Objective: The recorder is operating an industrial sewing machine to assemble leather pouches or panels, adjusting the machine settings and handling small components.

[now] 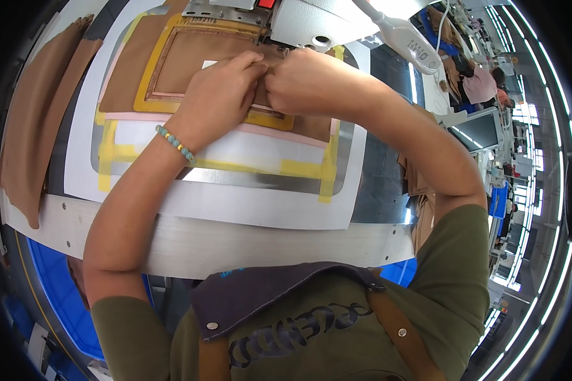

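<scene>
Both hands meet over a brown fabric panel (122, 86), close under the white sewing machine head (324, 25). My left hand (222, 89), with a beaded bracelet above it, has its fingers bent together in a pinch at the panel. Beside it my right hand (305, 82) is closed, knuckles up, near the machine's needle area. Whatever the fingertips hold is hidden by the hands. A yellow rectangular frame (147, 82) lies on the panel, partly covered by my hands. Under the panel is a white sheet (235, 206), with yellow tape strips (327, 168) around a metal-edged opening.
Brown fabric pieces (28, 133) hang over the table's left side. A white lamp-like device (410, 41) hangs at the upper right, near a tablet-like screen (476, 132). Blue bins (63, 305) stand below the pale table edge (267, 244). Other people work in the far right background.
</scene>
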A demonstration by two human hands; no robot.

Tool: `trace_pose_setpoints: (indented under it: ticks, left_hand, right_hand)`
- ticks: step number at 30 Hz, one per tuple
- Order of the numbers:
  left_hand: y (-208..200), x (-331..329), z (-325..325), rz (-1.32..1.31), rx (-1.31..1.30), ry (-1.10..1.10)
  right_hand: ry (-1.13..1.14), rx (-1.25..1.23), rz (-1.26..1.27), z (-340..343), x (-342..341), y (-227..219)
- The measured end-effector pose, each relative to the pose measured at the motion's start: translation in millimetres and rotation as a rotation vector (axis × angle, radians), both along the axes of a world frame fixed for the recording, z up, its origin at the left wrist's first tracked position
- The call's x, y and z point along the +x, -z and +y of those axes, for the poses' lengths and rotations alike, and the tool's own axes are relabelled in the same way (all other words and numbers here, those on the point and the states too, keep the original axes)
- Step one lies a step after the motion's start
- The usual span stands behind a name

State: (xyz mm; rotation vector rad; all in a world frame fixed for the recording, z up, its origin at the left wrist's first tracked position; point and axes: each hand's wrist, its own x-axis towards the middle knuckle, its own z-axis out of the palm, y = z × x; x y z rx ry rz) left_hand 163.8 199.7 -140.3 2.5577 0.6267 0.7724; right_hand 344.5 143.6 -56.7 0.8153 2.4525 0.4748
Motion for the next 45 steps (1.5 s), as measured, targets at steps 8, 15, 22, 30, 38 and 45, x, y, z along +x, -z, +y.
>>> trace_pose_setpoints:
  ticks: [8,15,22,30,38,45]
  left_hand:
    - [2.4,0.1,0.7,-0.037,0.074,0.002]
    - [5.6,1.6,1.3,0.067,0.055,-0.02]
    - [3.9,0.6,-0.1,0.042,0.038,-0.021]
    - [4.5,0.8,-0.4,0.042,0.04,-0.037]
    - [4.9,0.4,0.4,0.022,0.044,-0.019]
    - [3.5,-0.3,0.5,0.021,0.03,-0.021]
  right_hand:
    - [0.062,-0.078,-0.004,4.3,-3.9,-10.6]
    - [0.2,-0.097,0.033,-26.3,37.8,-3.8]
    - [0.356,0.043,0.308,-49.2,67.5,-2.2]
    - [0.603,0.285,0.911,-53.3,27.3,34.9]
    - [0.224,0.288,0.421,-38.6,25.1,37.3]
    - [0.028,0.222,0.387,-22.1,30.5,34.1]
